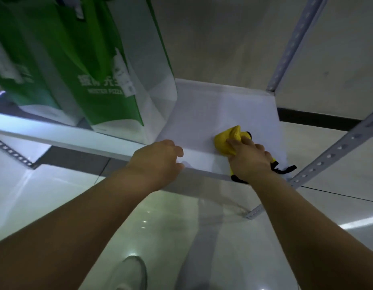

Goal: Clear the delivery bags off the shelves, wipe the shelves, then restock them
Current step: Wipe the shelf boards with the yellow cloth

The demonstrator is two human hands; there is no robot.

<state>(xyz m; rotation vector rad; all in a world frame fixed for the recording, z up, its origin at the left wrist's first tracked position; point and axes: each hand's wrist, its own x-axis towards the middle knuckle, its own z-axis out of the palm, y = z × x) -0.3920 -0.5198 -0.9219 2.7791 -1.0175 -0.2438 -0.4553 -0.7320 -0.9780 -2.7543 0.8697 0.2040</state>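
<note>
**A:** Which step is the person on?

**B:** Wiping, by the look of it. The right hand (250,160) has its fingers clenched round a crumpled yellow cloth with black trim (225,141), pressed onto the flat white metal shelf (223,105) near its front edge. Only the bare right end of the board is being wiped.

**A:** And the left hand (158,160)?

**B:** It sits at nine o'clock from the cloth, on the shelf's front lip. Its fingers are curled there, but it cannot be told whether they really clasp the lip or merely rest against it.

**A:** So the clearing is done?

**B:** Not on this board. Tall green-and-white fabric delivery bags (93,76) stand on the same shelf, at ten o'clock from the cloth, the nearest one close to the wiped patch.

**A:** What is inside them?

**B:** That is hidden. Their tops run out of view, and the sides show only blurred lettering.

**A:** What does the next move call for?

**B:** Probably carrying the cloth on toward twelve o'clock, to the back edge. For the stretch toward nine o'clock, the bags would have to be lifted off or slid aside first, or the cloth would push into them.
</note>
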